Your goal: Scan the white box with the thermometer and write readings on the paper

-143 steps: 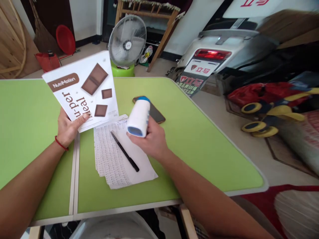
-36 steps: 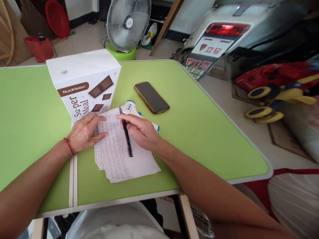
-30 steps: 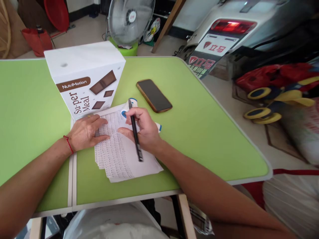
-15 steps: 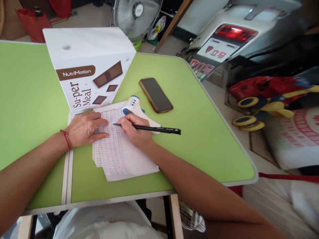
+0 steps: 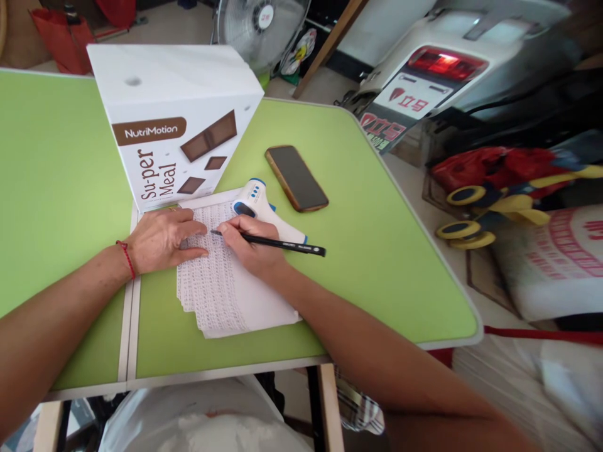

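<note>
Handwritten lines fill much of the paper sheets (image 5: 211, 295) that lie stacked on the green table. My right hand (image 5: 252, 245) grips a black pen (image 5: 287, 243), its tip down at the writing near the upper part of the top sheet. My left hand (image 5: 162, 238) rests flat on the sheets' left edge, thumb and fingers apart, with a red cord at the wrist. Just beyond my right hand a white and blue infrared thermometer (image 5: 277, 227) lies on the paper's far corner, partly hidden by that hand.
A tall white box (image 5: 160, 100) printed "NutriMotion" stands behind my left hand. To the right of it lies a phone (image 5: 296, 177) in a brown case. Past the folding table (image 5: 377, 263) are a fan (image 5: 264, 31), a white scooter (image 5: 424, 81) and a printed sack (image 5: 560, 263).
The pen has swung slightly, its back end now lower and further left, and its tip has shifted a little left. My left hand stays on the paper; the whole view has shifted slightly.
</note>
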`<state>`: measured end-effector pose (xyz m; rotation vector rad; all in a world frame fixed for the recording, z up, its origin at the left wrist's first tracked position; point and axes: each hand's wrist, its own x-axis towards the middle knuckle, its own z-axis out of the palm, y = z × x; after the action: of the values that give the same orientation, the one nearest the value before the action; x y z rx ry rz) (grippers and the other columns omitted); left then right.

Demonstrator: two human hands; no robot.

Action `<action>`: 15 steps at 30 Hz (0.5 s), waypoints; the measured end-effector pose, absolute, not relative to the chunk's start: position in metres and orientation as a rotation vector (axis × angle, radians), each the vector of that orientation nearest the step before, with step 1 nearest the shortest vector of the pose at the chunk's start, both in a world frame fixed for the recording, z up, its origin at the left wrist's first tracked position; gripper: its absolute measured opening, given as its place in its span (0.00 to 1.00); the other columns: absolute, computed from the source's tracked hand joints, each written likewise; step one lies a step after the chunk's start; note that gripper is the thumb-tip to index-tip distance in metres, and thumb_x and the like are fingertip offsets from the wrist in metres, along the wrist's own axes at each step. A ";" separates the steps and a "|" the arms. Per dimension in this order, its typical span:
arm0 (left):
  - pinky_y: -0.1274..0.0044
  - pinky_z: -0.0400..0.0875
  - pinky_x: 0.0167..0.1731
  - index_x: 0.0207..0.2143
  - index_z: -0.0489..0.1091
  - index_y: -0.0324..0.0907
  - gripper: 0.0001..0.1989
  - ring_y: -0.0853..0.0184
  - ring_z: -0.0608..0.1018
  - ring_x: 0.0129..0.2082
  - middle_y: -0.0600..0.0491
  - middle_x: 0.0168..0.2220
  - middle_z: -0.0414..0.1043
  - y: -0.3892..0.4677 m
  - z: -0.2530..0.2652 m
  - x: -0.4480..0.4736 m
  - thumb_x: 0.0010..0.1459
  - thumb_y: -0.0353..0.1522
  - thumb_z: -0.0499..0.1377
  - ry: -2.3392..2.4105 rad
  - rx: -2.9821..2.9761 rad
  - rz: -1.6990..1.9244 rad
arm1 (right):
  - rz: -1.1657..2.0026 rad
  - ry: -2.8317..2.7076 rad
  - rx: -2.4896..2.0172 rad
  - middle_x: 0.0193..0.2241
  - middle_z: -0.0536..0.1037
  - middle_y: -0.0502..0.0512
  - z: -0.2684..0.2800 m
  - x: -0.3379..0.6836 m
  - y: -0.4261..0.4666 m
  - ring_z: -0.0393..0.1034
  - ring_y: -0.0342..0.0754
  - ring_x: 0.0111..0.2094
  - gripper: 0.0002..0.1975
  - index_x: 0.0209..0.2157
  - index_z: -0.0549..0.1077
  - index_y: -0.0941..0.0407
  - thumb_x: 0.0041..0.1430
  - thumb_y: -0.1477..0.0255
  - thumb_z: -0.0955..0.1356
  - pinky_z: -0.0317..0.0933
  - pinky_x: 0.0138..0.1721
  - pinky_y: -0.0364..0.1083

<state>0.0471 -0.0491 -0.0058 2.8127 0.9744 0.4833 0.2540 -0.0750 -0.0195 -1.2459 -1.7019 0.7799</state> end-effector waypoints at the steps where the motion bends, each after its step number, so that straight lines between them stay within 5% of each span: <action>1: 0.77 0.59 0.24 0.43 0.74 0.43 0.16 0.64 0.75 0.32 0.52 0.34 0.73 -0.049 -0.006 0.047 0.60 0.44 0.61 0.976 2.813 0.483 | 0.780 -1.705 -1.249 0.18 0.70 0.48 -0.020 0.254 -0.075 0.62 0.40 0.21 0.11 0.22 0.69 0.56 0.56 0.67 0.66 0.57 0.24 0.43; 15: 0.76 0.61 0.26 0.42 0.75 0.41 0.16 0.63 0.76 0.32 0.52 0.34 0.73 -0.048 -0.007 0.046 0.61 0.44 0.60 0.948 2.825 0.527 | 0.743 -1.726 -1.293 0.17 0.68 0.47 -0.022 0.256 -0.074 0.61 0.41 0.21 0.13 0.20 0.66 0.55 0.58 0.68 0.65 0.57 0.25 0.44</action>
<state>0.0464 -0.0484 -0.0065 2.8251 0.9484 0.5271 0.2555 -0.0738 -0.0220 -1.2926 -1.7255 0.7430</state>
